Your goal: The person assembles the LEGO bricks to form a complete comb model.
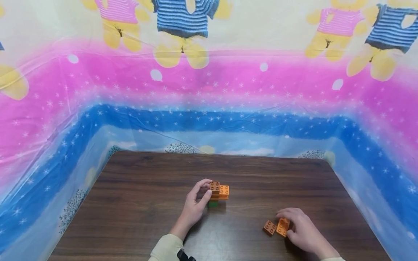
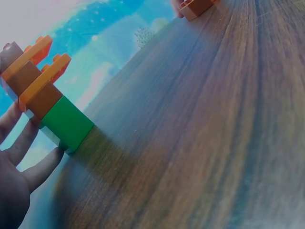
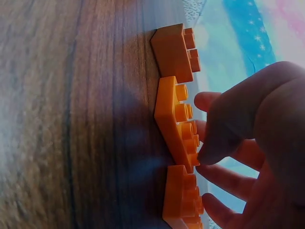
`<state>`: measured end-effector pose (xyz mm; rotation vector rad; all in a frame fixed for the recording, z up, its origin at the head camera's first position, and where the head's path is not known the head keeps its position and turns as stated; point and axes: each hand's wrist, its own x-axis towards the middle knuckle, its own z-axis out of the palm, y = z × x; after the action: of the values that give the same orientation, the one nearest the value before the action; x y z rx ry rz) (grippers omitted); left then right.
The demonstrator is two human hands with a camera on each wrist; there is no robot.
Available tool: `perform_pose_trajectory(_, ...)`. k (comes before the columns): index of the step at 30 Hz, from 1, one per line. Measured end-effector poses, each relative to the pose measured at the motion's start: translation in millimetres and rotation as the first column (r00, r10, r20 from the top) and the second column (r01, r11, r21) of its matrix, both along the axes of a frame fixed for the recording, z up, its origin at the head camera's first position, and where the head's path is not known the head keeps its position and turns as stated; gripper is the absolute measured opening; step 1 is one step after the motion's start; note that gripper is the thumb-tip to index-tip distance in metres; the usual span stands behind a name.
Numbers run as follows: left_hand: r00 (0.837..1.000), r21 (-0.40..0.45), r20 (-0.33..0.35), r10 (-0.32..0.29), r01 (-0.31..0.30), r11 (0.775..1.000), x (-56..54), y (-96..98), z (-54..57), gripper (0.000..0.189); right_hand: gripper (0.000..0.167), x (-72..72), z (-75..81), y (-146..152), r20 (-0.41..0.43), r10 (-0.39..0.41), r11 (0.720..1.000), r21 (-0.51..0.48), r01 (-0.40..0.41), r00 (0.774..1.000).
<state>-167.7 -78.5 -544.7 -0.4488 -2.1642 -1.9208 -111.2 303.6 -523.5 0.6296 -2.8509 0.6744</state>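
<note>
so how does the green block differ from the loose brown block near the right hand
The green block is plain green, while the loose brown block is reddish brown. The green block has others stacked on it; the loose brown block shows its bare studs. The green block is by the left hand, the loose brown block nearer the right hand. Both rest on the table.

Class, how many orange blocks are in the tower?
2: the upper orange block, directly under the topmost brown block, and the lower orange block, nearer the green block.
</note>
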Motion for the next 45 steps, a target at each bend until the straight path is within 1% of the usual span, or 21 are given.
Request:
perform_pose_trajectory(2,1.0,-0.003,0.0,0.001,-0.001,1.0,-0.1,-0.4,0.5,0.032,0.06,-0.2,0.9,0,0.005,0.009,1.0,0.015,-0.01,1.0)
perform_pose_trajectory(5,1.0,-0.006,-0.004,0.0,-0.001,1.0,-0.6,-0.7,0.6,0.032,0.057,-0.7,1.3,0,0.02,-0.003,0.998,0.058,0.002,1.0)
perform_pose_trajectory(9,1.0,-0.004,-0.004,-0.001,0.001,1.0,-0.2,-0.7,0.6,0.033,0.051,-1.3,-1.0,-1,0.002,-0.016,0.995,0.097,0.016,1.0)
perform_pose_trajectory(12,1.0,-0.004,0.003,-0.001,0.001,1.0,0.8,-0.8,0.7,0.032,0.047,-1.5,-2.3,-1,-0.012,-0.021,0.995,0.1,0.022,1.0)
perform_pose_trajectory(18,1.0,-0.013,0.007,0.002,-0.002,1.0,0.9,-1.2,-0.2,0.032,0.038,-2.6,-1.1,-2,0.017,-0.063,0.993,0.101,0.061,0.998)
perform_pose_trajectory(21,1.0,-0.011,0.004,0.004,-0.004,1.0,0.7,-1.2,-0.3,0.032,0.034,-3.7,-0.1,-4,0.052,-0.098,0.989,0.115,0.091,0.994)
perform_pose_trajectory(25,1.0,-0.011,0.005,0.004,-0.004,1.0,0.8,-1.1,-0.4,0.032,0.032,-5.2,1.0,-5,0.099,-0.136,0.983,0.135,0.122,0.986)
perform_pose_trajectory(27,1.0,-0.015,0.007,0.005,-0.005,1.0,0.9,-1.2,-0.8,0.032,0.031,-5.7,0.7,-5,0.107,-0.145,0.981,0.141,0.129,0.984)
perform_pose_trajectory(33,1.0,-0.014,-0.002,0.006,-0.006,1.0,0.9,-1.1,-2.3,0.032,0.032,-7.8,-3.2,-3,0.09,-0.151,0.978,0.159,0.135,0.984)
perform_pose_trajectory(39,1.0,-0.021,0.001,0.003,-0.003,1.0,0.3,-1.1,-2.6,0.032,0.029,-10.5,-6.8,-1,0.059,-0.143,0.978,0.164,0.132,0.988)
perform_pose_trajectory(45,1.0,-0.027,0.003,0.001,-0.001,1.0,0.0,-1.2,-1.4,0.032,0.028,-11.4,-8.7,-2,0.017,-0.144,0.981,0.136,0.141,0.989)
